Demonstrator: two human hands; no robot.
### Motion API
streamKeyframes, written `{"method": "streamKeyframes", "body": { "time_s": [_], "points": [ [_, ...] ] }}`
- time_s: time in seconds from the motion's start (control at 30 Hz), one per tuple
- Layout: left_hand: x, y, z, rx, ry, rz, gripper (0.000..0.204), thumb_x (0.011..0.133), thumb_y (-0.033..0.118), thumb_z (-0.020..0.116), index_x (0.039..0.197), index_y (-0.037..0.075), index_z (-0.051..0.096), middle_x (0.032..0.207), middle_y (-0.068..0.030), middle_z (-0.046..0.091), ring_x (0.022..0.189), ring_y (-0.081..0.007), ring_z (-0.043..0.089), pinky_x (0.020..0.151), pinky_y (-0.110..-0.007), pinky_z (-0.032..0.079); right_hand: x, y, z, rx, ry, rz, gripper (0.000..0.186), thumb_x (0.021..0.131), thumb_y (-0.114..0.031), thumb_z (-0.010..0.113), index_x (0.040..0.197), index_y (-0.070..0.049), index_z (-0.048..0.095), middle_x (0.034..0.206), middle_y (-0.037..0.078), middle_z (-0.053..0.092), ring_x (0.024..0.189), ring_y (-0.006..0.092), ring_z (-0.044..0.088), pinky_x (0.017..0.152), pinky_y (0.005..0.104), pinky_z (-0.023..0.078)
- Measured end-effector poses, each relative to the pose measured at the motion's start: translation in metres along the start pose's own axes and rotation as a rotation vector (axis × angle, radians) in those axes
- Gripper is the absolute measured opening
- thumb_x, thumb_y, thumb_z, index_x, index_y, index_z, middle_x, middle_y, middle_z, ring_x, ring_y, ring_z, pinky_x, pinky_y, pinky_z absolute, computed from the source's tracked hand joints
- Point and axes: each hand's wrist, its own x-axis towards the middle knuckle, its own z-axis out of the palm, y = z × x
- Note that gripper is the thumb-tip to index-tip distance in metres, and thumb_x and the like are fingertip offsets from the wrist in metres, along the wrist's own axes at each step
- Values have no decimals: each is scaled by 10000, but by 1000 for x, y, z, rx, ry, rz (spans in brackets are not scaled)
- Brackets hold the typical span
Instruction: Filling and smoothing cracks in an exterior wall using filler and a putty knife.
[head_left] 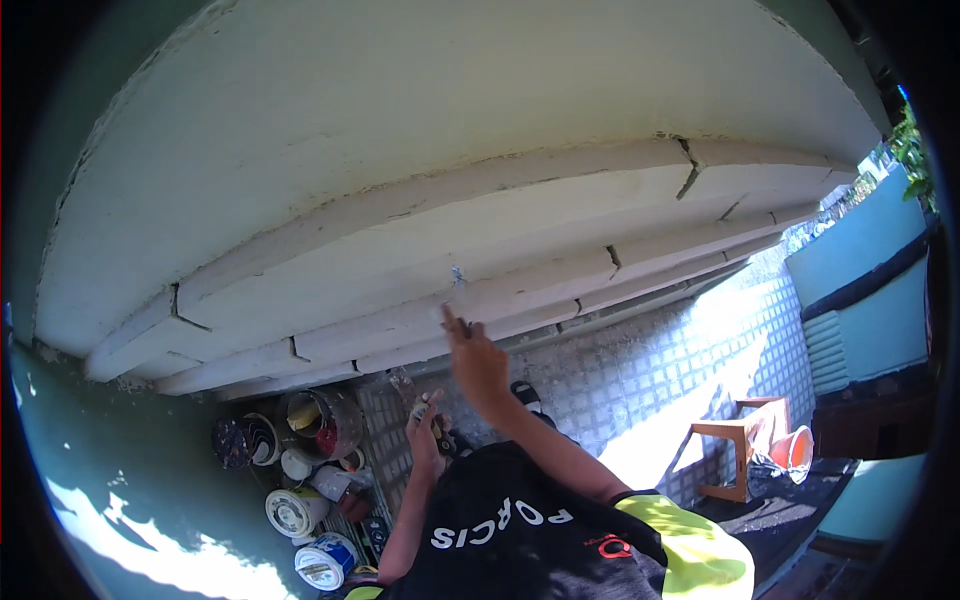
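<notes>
My right hand (pixel 478 365) reaches up to the lower edge of a pale moulded ledge (pixel 390 245) on the wall. Its fingers are curled, with the index finger stretched further forward. A small bluish-white patch (pixel 458 275) lies just beyond the fingertips; whether it is a tool tip or a mark on the ledge is unclear. Lower and to the left, in front of my dark shirt, my left hand (pixel 425 440) is closed around a small object with a pale end (pixel 402 385). Its kind cannot be made out.
Stepped ledges with dark cracks (pixel 688 168) run across the wall. Buckets and paint tubs (pixel 292 512) crowd the floor at lower left, by a green wall. At right, a brown plastic stool (pixel 742 440) stands near an orange bucket (pixel 795 453) on sunlit tiles (pixel 640 370).
</notes>
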Motion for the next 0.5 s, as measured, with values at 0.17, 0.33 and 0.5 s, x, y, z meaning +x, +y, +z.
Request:
{"method": "streamKeyframes", "body": {
  "time_s": [0.17, 0.33, 0.5],
  "points": [
    [-17, 17, -26, -142, 80, 48, 257, 971, 76, 577, 1228, 60, 571, 1090, -44, 695, 677, -110, 563, 577, -253, 425, 19, 99, -62, -179, 142, 382, 420, 1047, -262, 466, 1467, -246, 482, 884, 162, 645, 678, 341, 673, 555, 466, 538],
    [-26, 20, -55, -201, 147, 65, 248, 974, 79, 573, 1221, 57, 577, 1110, -60, 698, 671, -113, 558, 580, -254, 429, 22, 65, -32, -251, 125, 286, 521, 1022, -207, 470, 1524, -128, 356, 938, 170, 633, 651, 318, 683, 537, 430, 572],
    [-25, 30, -60, -232, 173, 83, 224, 973, 69, 569, 1196, 45, 575, 1079, -69, 684, 684, -113, 566, 588, -249, 436, 8, -87, 34, -15, -107, -117, 564, 1014, -216, 468, 1519, -20, 311, 947, 177, 632, 679, 316, 706, 551, 415, 597]
  ]
}}
